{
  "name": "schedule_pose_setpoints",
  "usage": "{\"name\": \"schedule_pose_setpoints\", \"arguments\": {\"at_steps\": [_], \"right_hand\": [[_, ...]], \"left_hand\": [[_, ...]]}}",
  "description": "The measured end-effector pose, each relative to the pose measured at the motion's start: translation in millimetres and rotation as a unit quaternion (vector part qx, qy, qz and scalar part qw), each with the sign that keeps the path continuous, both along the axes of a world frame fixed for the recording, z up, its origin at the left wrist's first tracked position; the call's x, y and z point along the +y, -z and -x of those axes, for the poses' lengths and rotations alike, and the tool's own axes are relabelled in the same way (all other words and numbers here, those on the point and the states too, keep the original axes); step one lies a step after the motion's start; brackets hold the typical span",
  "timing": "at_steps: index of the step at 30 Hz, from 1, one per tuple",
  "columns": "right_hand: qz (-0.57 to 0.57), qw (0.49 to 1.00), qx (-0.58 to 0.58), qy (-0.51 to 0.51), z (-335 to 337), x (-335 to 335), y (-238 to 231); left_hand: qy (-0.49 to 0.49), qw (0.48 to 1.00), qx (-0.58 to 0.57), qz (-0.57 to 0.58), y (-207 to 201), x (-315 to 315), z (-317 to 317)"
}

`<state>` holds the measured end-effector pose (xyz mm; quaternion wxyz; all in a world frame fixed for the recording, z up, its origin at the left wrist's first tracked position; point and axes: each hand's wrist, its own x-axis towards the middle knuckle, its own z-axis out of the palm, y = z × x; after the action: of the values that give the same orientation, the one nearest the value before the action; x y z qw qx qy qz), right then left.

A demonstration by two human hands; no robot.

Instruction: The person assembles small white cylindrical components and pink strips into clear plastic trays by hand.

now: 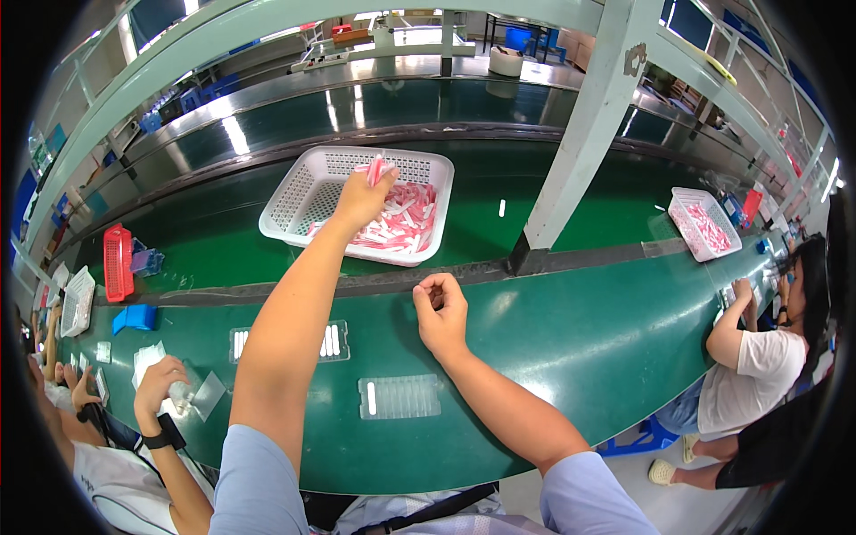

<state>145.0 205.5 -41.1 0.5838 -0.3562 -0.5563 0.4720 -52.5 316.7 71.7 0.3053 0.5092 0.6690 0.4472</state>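
Observation:
Over the white perforated basket, my left hand is closed on a small bunch of pink-and-white plastic sticks. Many more of these sticks lie heaped in the basket's right part. My right hand is loosely curled above the green bench, in front of the basket; nothing shows in its fingers. Below it lies a clear slotted tray with one white stick in its leftmost slot. A second clear tray, holding several white sticks, is partly hidden behind my left forearm.
A slanting metal post stands right of the basket. One loose white stick lies on the green belt. At left are a red basket, a blue box and a co-worker's hand. Another person works at right beside a stick-filled basket.

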Motion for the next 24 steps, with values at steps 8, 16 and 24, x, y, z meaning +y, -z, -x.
{"name": "schedule_pose_setpoints", "arguments": {"at_steps": [8, 16, 24], "right_hand": [[0.008, 1.000, 0.010, -0.007, -2, 2, 0], [-0.001, 1.000, -0.004, -0.004, 3, 0, -3], [-0.007, 1.000, -0.020, 0.007, -2, -3, -8]], "left_hand": [[0.148, 0.968, 0.177, -0.095, 18, -10, -11], [0.198, 0.877, 0.409, 0.156, 29, -2, 8], [0.144, 0.810, 0.433, 0.369, -19, 3, 1]]}}
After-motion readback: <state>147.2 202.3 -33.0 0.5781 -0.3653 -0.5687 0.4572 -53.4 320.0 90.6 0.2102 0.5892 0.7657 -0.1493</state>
